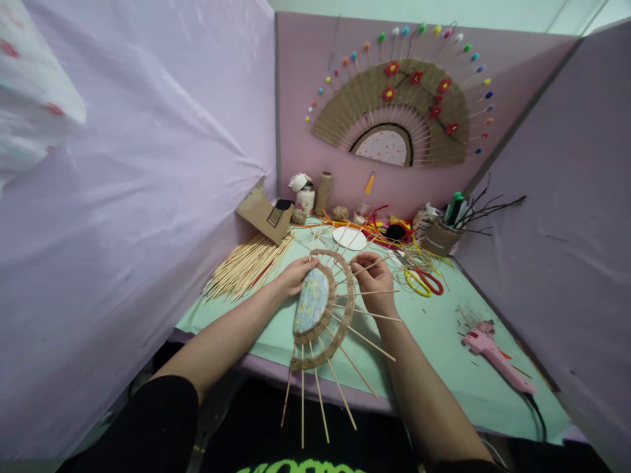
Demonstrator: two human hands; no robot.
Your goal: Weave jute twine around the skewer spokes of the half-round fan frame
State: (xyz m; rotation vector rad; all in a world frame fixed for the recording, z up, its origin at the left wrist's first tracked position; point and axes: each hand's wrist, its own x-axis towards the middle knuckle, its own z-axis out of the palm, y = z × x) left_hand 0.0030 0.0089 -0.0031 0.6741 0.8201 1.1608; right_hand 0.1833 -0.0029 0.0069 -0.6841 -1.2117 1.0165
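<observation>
A half-made fan [323,309] of thin wooden sticks lies on the pale green table [438,348], with jute cord woven in arcs round a blue patterned fabric centre [311,300]. My left hand [294,274] rests on the fan's left edge, fingers curled on the fabric centre and the woven band. My right hand [373,281] is closed at the fan's upper right, pinching among the sticks where the cord runs. What it pinches is too small to name.
A bundle of loose sticks [246,266] lies at the left by a cardboard piece [263,213]. Scissors [424,280] and jute cord lie right of my hands. A pink glue gun [495,355] lies at the right. Craft clutter lines the back; a finished fan [401,112] hangs on the wall.
</observation>
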